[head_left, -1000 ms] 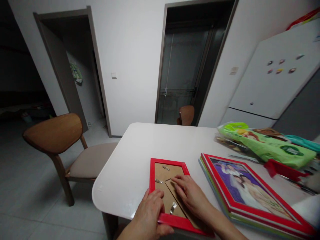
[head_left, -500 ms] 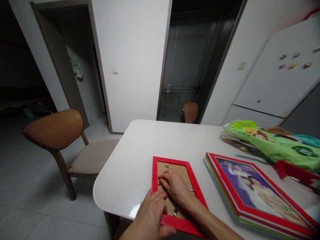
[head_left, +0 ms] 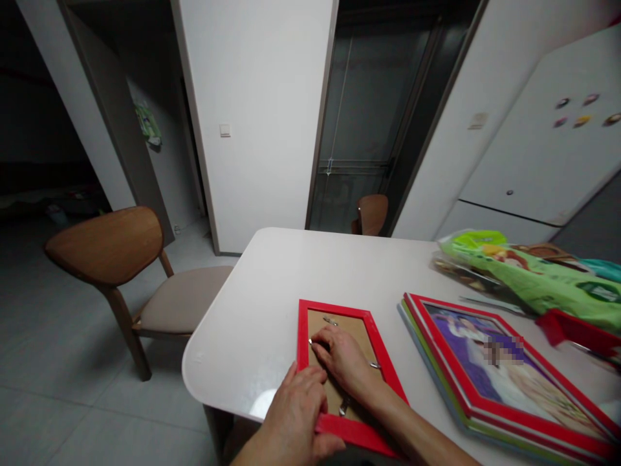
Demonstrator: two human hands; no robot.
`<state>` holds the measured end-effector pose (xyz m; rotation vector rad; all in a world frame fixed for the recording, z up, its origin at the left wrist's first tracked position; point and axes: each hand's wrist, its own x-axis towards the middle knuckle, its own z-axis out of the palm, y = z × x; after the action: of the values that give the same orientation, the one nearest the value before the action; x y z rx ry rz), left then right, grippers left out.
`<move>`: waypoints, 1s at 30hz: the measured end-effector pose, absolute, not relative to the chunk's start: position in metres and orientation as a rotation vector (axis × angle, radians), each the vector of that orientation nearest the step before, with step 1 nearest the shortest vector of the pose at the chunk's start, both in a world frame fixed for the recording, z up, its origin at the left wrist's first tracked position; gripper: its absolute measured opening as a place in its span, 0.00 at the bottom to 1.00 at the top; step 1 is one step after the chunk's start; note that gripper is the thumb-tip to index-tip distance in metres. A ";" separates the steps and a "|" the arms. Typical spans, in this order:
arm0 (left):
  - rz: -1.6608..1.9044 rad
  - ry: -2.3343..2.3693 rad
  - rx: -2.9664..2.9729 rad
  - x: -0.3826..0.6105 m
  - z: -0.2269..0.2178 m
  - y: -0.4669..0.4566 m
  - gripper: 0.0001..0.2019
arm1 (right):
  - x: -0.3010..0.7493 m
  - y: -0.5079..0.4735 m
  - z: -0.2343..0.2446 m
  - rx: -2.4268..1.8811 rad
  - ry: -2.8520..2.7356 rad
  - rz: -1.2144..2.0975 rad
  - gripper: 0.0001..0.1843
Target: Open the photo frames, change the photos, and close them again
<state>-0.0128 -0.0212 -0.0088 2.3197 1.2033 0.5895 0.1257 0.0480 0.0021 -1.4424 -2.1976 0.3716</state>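
A red picture frame (head_left: pixel 387 372) lies face down on the white table, its brown backing board (head_left: pixel 350 331) showing. My left hand (head_left: pixel 297 409) grips the frame at its near left corner, thumb over the bottom edge. Over the backing, the curled fingers of my right hand (head_left: pixel 341 359) pinch at a small metal clip (head_left: pixel 310 342) on the left inner edge, partly hidden by the fingertips. Other metal turn clips sit at the top (head_left: pixel 330 320), the right side (head_left: pixel 374 365) and the bottom (head_left: pixel 344 406) of the board.
Right of my hands is a stack of picture frames (head_left: pixel 466 395), a photo in the top red one. Behind it are a green plastic bag (head_left: pixel 543 272), tweezers-like metal (head_left: pixel 495 304) and a red object (head_left: pixel 567 329). A wooden chair (head_left: pixel 107 249) stands left of the table (head_left: pixel 233 336).
My right fingertips have shifted slightly on the left edge, and more of the metal clip there shows. The left hand keeps its hold; the view has moved a little.
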 end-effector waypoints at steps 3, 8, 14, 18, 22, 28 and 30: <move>0.590 1.193 2.330 -0.012 -0.010 -0.021 0.20 | 0.121 0.048 0.004 -1.444 -2.214 0.365 0.12; 0.555 1.208 2.325 -0.012 -0.009 -0.022 0.20 | 0.125 0.049 0.005 -1.413 -2.269 0.355 0.11; 0.543 1.195 2.305 -0.013 -0.005 -0.025 0.19 | 0.146 0.083 -0.002 -1.651 -2.087 0.238 0.13; 0.543 1.218 2.306 -0.010 -0.002 -0.027 0.20 | 0.152 0.104 -0.008 -1.806 -2.008 0.211 0.10; 0.546 1.276 2.298 -0.005 -0.008 -0.026 0.29 | 0.150 0.113 -0.009 -1.894 -1.939 0.183 0.09; 0.610 1.229 2.351 -0.003 -0.026 -0.018 0.26 | 0.156 0.089 0.012 -1.725 -2.025 0.263 0.11; 0.642 1.222 2.329 -0.005 -0.025 -0.019 0.25 | 0.161 0.063 0.019 -1.598 -2.132 0.332 0.10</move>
<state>-0.0045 -0.0186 -0.0249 2.3295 1.2217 0.6417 0.1612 0.0634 0.0188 -1.5977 -2.1325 0.3320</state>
